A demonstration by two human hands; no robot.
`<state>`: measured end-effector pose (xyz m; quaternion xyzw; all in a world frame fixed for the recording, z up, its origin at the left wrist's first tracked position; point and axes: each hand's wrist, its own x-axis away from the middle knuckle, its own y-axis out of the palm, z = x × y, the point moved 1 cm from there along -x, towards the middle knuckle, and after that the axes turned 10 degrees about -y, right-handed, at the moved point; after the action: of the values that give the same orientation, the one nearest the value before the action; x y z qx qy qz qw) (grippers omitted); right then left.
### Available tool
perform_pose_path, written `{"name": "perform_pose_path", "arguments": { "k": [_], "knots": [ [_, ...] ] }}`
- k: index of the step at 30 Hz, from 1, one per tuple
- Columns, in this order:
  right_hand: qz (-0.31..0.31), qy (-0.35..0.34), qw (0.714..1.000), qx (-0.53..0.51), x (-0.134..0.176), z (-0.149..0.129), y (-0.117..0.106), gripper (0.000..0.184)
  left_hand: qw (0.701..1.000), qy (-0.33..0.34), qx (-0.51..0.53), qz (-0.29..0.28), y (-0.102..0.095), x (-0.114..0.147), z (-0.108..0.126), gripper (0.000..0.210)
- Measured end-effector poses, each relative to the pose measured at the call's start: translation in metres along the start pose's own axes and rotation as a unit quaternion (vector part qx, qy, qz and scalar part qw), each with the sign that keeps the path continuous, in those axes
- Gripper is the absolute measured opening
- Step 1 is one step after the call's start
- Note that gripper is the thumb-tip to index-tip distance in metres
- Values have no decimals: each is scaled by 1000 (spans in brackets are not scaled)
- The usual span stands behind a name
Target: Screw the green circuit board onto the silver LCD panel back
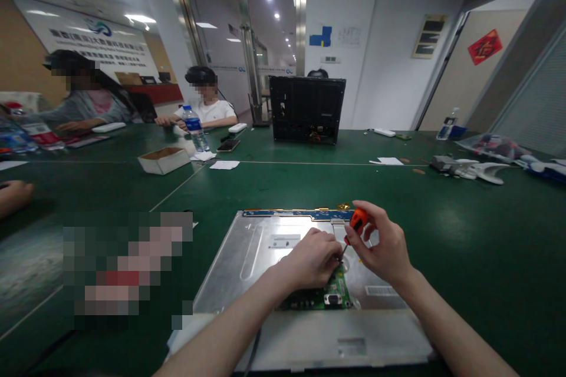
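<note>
A flat metal-backed display panel (256, 247) lies in front of me, with a blue circuit strip (283, 214) along its far edge. On the panel sits a green circuit board (342, 285) with a video connector, partly covered by my left hand (315, 256). That hand's fingers are bent together at the board's far edge; what they grip, if anything, is hidden. My right hand (384, 241) pinches a small screwdriver (358, 221) by its orange and black handle. The screwdriver is tilted, its shaft pointing down to the left fingertips. Its tip is hard to make out.
A black monitor housing (307, 109) stands at the far side of the green table (464, 235). A small open box (163, 160), a water bottle (194, 128) and a phone (229, 145) lie left of it. Grey-white parts (469, 169) rest at right. Two people sit across.
</note>
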<state>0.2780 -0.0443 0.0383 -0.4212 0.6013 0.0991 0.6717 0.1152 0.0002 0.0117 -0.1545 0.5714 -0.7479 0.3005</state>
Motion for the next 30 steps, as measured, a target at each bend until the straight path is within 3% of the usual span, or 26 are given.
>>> {"name": "perform_pose_path", "arguments": {
  "k": [30],
  "knots": [
    [-16, 26, 1000, -3, 0, 1, 0, 34, 1000, 0, 7, 0, 5, -3, -4, 10]
  ]
}}
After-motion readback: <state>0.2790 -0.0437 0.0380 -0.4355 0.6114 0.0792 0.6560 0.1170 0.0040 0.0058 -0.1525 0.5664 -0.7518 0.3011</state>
